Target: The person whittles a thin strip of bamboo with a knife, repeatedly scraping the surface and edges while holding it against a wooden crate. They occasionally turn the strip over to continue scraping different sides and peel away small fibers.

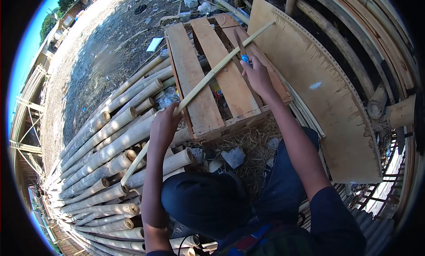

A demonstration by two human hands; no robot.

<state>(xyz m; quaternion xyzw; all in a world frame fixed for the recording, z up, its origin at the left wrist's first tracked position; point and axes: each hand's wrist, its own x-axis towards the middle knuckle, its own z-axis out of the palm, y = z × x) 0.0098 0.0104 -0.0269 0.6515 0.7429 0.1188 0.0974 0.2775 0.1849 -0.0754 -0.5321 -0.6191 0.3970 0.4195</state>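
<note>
A long, pale bamboo strip point(204, 80) runs slantwise over a slatted wooden crate point(206, 116). My left hand point(164, 123) is closed around the strip near the crate's left edge, and the strip's lower end sticks out behind my wrist. In my right hand point(258, 76), above the crate's right side, is a knife point(241, 44) with a blue handle. Its blade points up and away from me and overlaps the strip in this view.
Stacked bamboo poles point(133, 134) lie to the left. On the right leans a plywood sheet point(310, 79), with thin strips point(308, 115) beside it and more poles behind. Broken stones point(233, 157) lie by my feet. Litter and dry straw cover the ground beyond the crate.
</note>
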